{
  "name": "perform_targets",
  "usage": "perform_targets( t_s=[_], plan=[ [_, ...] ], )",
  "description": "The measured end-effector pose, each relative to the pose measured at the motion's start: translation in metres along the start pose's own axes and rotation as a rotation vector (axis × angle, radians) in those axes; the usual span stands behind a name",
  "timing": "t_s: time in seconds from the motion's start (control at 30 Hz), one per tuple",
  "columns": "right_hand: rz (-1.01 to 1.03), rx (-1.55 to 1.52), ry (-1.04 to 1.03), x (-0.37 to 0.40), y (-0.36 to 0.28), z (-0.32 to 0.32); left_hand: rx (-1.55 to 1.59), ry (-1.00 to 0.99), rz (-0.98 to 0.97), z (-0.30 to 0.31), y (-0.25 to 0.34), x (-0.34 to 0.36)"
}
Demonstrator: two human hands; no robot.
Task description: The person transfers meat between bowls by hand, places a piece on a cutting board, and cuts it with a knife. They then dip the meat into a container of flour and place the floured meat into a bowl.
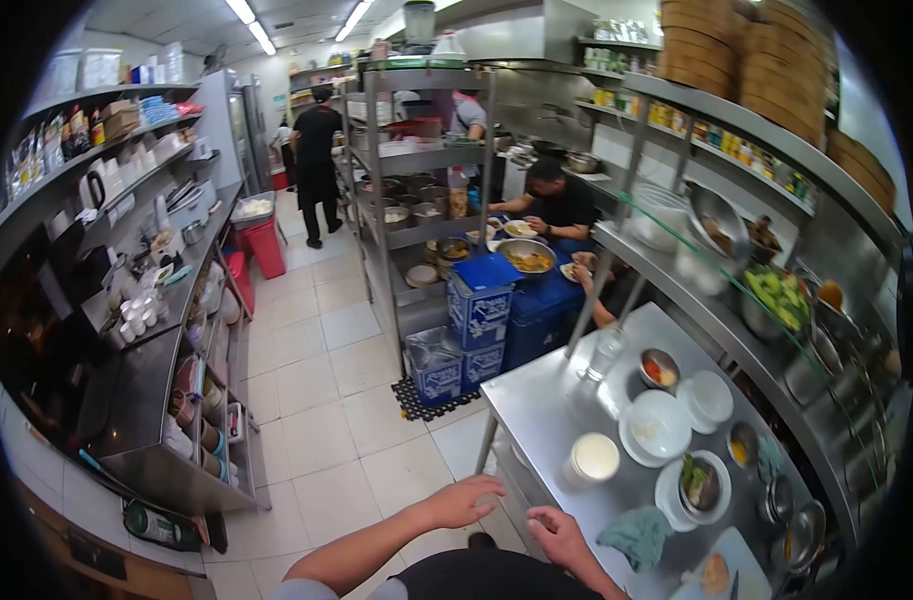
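My left hand (464, 502) is held out over the floor, just off the table's left edge, with loosely stretched fingers and nothing in it. My right hand (560, 535) is beside the front left of the steel table (537, 400), its fingers slightly bent and holding nothing I can see. Nearest to it on the tabletop are a crumpled teal cloth (639, 537) and a round container of something creamy white (593, 458). Farther right are stacked white bowls (655, 425), a metal bowl of greens (701, 480) set in white dishes, and a cutting board (727, 565) with a pale brown piece of food.
Blue crates (480, 300) stand by a steel rack (382, 240) ahead. People sit eating around a large metal bowl (527, 257); another person (319, 150) stands in the tiled aisle (327, 400). A long counter (147, 370) lines the left, and a shelf overhangs my table.
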State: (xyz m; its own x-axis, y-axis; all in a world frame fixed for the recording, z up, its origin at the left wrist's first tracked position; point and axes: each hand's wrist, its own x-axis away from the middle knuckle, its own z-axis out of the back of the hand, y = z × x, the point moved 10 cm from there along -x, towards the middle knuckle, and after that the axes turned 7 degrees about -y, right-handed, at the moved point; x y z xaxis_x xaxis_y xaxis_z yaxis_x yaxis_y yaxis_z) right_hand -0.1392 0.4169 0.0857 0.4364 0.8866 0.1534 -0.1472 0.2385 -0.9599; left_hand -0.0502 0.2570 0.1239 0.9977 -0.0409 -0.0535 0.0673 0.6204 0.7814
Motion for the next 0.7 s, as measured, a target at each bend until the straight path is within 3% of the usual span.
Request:
perform_targets(
  t_s=[0.13, 0.27, 0.33, 0.37, 0.4, 0.43, 0.5, 0.53, 0.6, 0.7],
  plan=[
    [-0.027, -0.21, -0.2, -0.091, -0.037, -0.058, -0.07, 0.118, 0.181, 0.078, -0.094, 0.023],
    [-0.06, -0.204, -0.419, -0.197, -0.058, -0.102, -0.083, 0.186, 0.392, 0.149, -0.217, 0.05],
    [-0.06, -0.129, -0.407, -0.264, -0.069, -0.106, 0.079, 0.209, 0.667, 0.19, -0.286, 0.076],
    [-0.104, -0.064, -0.391, -0.286, -0.059, -0.116, 0.065, 0.189, 0.695, 0.217, -0.309, 0.084],
    [0.094, -0.105, -0.343, -0.315, -0.086, -0.123, 0.049, 0.232, 0.677, 0.245, -0.326, 0.089],
    [-0.092, -0.153, -0.394, -0.333, -0.074, -0.125, 0.04, 0.279, 0.654, 0.267, -0.343, 0.095],
    [-0.009, -0.091, -0.389, -0.374, -0.092, -0.134, 0.049, 0.448, 0.624, 0.343, -0.353, 0.099],
    [-0.033, -0.095, -0.377, -0.39, -0.095, -0.134, 0.066, 0.426, 0.624, 0.373, -0.361, 0.094],
    [0.07, 0.055, -0.398, -0.417, -0.111, -0.138, 0.183, 0.642, 0.555, 0.459, -0.378, 0.09],
    [0.071, 0.046, -0.266, -0.456, -0.092, -0.134, 0.096, 0.778, 0.427, 0.594, -0.388, 0.056]
  ],
)
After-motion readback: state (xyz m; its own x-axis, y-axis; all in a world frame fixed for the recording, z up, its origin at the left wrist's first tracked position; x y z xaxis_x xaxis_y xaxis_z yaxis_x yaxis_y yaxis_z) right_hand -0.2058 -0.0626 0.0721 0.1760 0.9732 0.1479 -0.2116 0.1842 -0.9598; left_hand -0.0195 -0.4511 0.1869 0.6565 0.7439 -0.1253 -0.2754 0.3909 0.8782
